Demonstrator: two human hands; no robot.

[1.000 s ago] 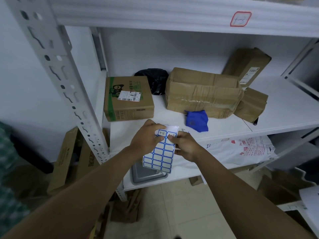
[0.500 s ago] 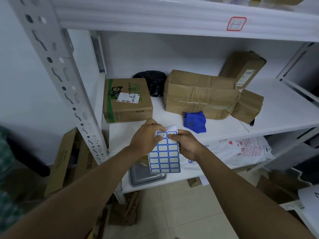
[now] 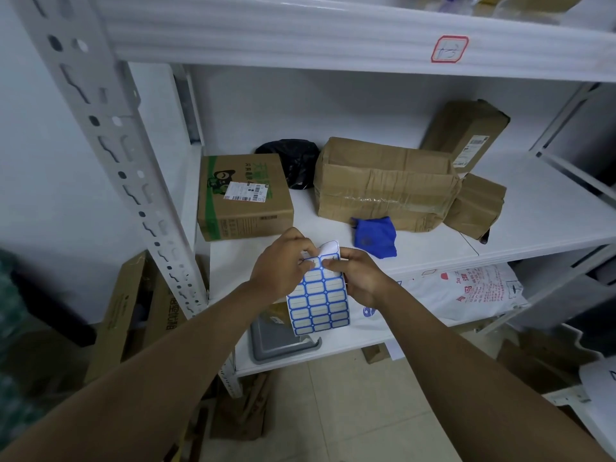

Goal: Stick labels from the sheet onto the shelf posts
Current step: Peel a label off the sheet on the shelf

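Observation:
I hold a sheet of blue-bordered labels [image 3: 320, 301] in front of the middle shelf's front edge. My right hand [image 3: 358, 276] grips the sheet's upper right side. The fingertips of my left hand [image 3: 283, 266] pinch at a label in the sheet's top left corner, where the paper curls up. The perforated white shelf post [image 3: 110, 145] runs diagonally at the left, well away from both hands. A red-bordered label [image 3: 450, 49] is stuck on the upper shelf beam at the right.
On the middle shelf [image 3: 533, 211] stand a green-printed carton [image 3: 245, 195], a black bag [image 3: 293, 161], brown parcels [image 3: 383, 185] and a blue cloth [image 3: 375, 236]. The lower shelf holds a grey tray [image 3: 280, 341] and a printed white sack [image 3: 466, 295]. Flattened cardboard [image 3: 133, 311] leans left of the post.
The view has tilted up slightly. The sheet turned more upright and its top corner now curls up under my left fingertips. Both hands stay in the same place.

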